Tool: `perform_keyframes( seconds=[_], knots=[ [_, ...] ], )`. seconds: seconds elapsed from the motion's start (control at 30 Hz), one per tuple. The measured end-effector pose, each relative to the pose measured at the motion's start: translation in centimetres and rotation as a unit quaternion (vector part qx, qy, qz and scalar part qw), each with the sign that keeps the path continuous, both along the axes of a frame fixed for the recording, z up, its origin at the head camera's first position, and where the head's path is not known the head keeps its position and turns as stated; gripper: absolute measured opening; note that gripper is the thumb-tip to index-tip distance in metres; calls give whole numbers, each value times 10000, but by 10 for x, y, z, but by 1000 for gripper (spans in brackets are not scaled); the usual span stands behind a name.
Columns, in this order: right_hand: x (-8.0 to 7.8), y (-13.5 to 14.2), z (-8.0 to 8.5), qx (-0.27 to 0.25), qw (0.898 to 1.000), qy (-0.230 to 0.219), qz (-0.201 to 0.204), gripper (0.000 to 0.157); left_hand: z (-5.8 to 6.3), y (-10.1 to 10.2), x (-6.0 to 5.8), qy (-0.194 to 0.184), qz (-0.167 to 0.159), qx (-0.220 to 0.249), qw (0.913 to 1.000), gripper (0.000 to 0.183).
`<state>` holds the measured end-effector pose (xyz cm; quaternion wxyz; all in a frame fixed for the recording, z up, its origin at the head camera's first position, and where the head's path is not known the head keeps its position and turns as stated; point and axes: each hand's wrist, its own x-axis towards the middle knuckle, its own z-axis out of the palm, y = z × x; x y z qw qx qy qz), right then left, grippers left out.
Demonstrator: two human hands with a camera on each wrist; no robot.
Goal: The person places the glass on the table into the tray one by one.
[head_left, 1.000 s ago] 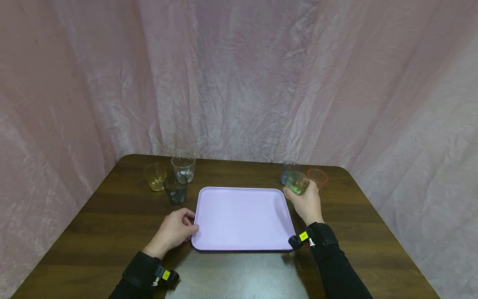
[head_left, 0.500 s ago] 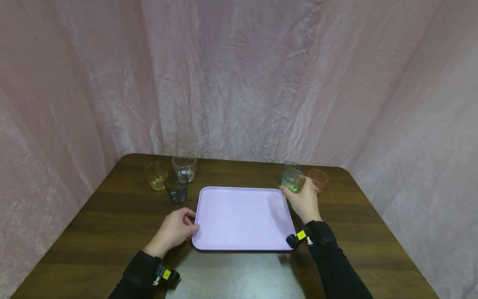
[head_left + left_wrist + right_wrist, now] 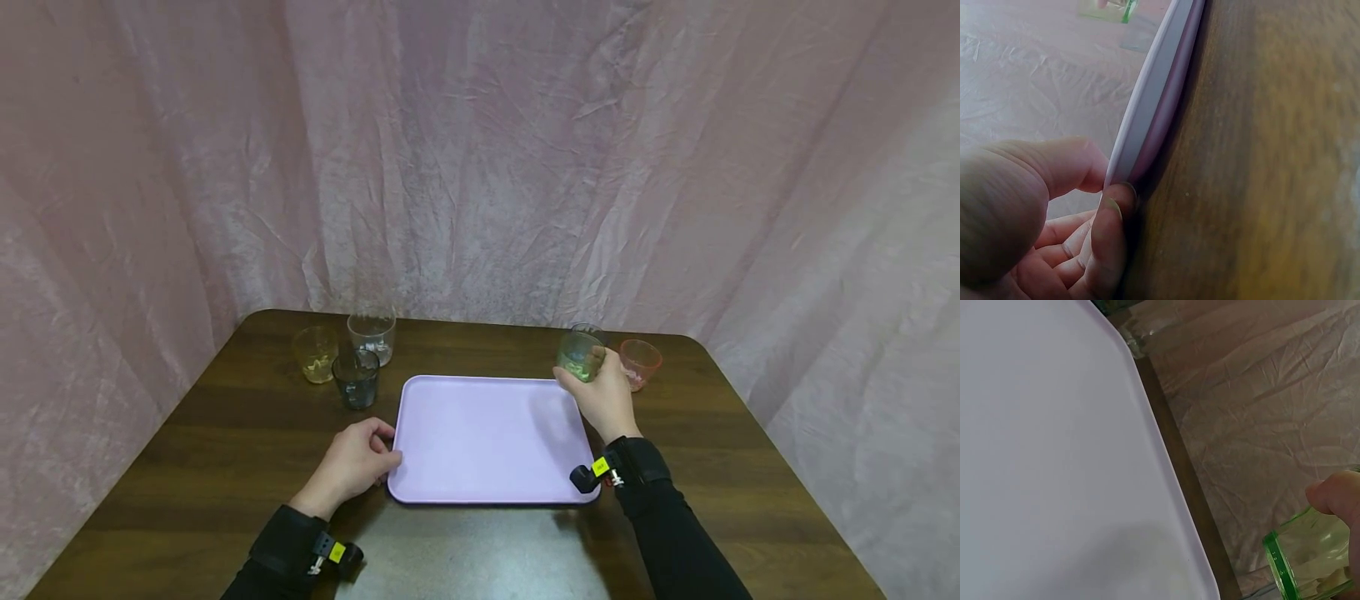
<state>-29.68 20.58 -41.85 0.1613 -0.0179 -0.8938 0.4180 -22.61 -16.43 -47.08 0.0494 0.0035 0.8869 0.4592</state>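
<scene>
My right hand (image 3: pixel 609 404) grips a green-tinted glass (image 3: pixel 576 358) by its side, held up just behind the far right corner of the lavender tray (image 3: pixel 487 437). The right wrist view shows the thumb against the wall of the green glass (image 3: pixel 1310 547), whose thick green base faces the tray. My left hand (image 3: pixel 352 462) pinches the tray's left rim; in the left wrist view the thumb lies at the top of the tray rim (image 3: pixel 1147 106) and a fingertip tucks under its outer side. The tray lies flat on the brown table and bears nothing.
At back left stand a yellow glass (image 3: pixel 316 357), a clear glass (image 3: pixel 372 337) and a dark grey glass (image 3: pixel 356 382). A bluish glass (image 3: pixel 590 330) is partly hidden behind the green one, with an orange-red glass (image 3: pixel 640 362) right of it. A pink curtain (image 3: pixel 480 167) hangs behind the table.
My right hand has carried the green glass slightly left and up, away from the orange-red glass, which now shows more fully. My left hand stays at the tray rim.
</scene>
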Motion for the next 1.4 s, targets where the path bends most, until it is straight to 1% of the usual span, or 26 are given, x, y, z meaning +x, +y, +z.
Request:
perform_keyframes(
  seconds=[0.17,0.47,0.7,1.03,1.4],
  knots=[
    [-2,-5,-1,17,10000,40,20,87,-1,0,1,32,1,-10,10000,32],
    [-4,-15,1,5,10000,-47,39,88,-3,-1,2,122,-28,40,9999,31],
    [-9,-20,0,-8,9999,-75,69,87,-4,-1,0,267,-43,92,9996,30],
    [-11,-31,0,43,9997,-193,171,86,-4,-1,1,218,-48,70,9997,31],
    [-12,-38,0,153,9995,-159,209,88,-6,-1,0,253,-59,84,9996,31]
  ],
)
